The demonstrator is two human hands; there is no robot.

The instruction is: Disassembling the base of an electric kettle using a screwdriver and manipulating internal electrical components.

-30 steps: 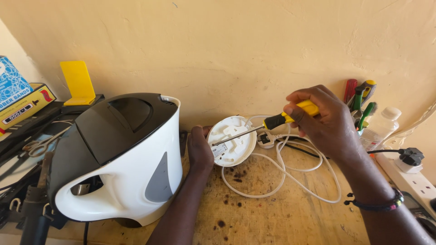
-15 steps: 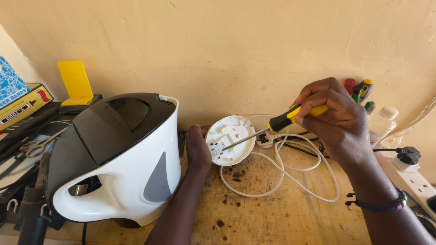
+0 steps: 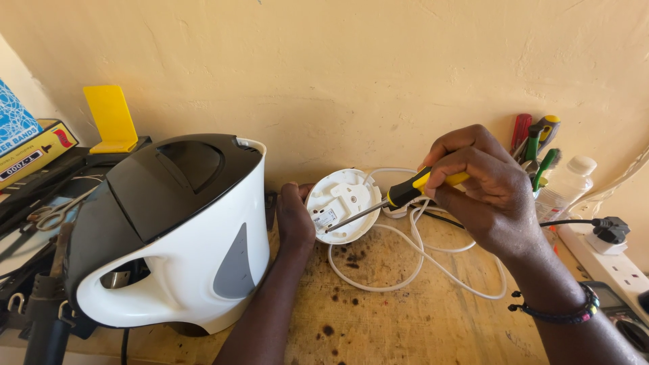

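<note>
Head view: the round white kettle base [image 3: 343,205] stands tipped up on its edge on the wooden desk [image 3: 405,318], its underside facing the camera, close to the wall. The left hand [image 3: 295,215] grips its left rim and props it there. The right hand [image 3: 481,182] is clenched around the yellow-and-black handle of a screwdriver [image 3: 385,203], whose metal tip rests against the underside near the small label.

By the look of it, the work on the base is at an early or middle stage: the bottom plate is still on, nothing lies apart beside it, and no loose screw can be picked out on the desk. The white power cord [image 3: 419,263] loops from the base over the desk. The white kettle [image 3: 172,233] with its black lid stands apart, to the left, off its base.

The screw head under the tip is too small to make out, so whether it is loose or tight cannot be told. The left fingers are hidden behind the base. The kettle covers part of the desk behind it. The white power strip [image 3: 602,260] at the right runs out of the picture.
</note>
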